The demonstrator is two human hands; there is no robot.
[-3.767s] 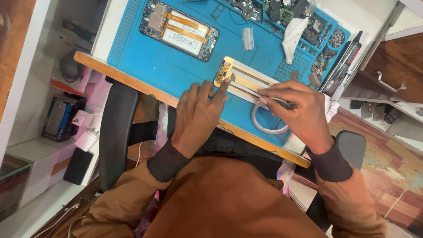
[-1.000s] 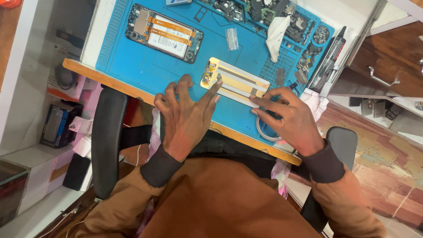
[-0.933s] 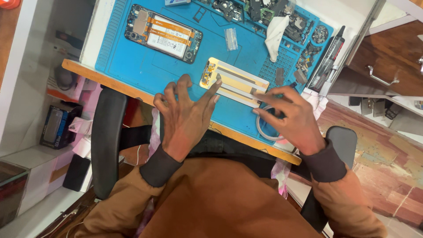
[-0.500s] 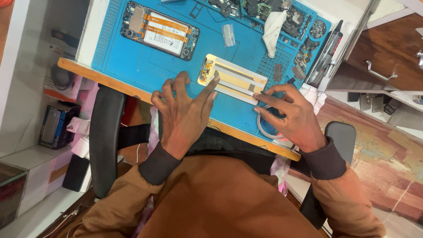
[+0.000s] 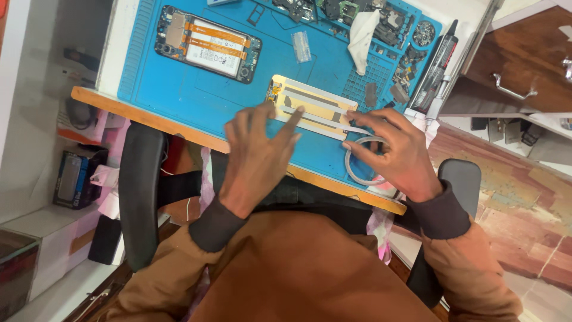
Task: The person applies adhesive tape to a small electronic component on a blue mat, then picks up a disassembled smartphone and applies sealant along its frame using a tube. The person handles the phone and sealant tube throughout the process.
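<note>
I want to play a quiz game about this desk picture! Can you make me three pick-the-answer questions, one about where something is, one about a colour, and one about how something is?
1. Where is the opened phone?
A. on the far left of the mat
B. on the chair
C. under the right hand

2. What colour is the work mat?
A. red
B. blue
C. green

3. How is the left hand?
A. closed in a fist
B. lifted high in the air
C. spread flat, fingertips on the gold panel

Answers:
1. A: the phone lies with its insides showing at the mat's far left corner.
2. B: the mat is bright blue all over.
3. C: the left hand's fingers are spread and press the gold panel, while the right hand pinches a thin strip at its right end.
</note>
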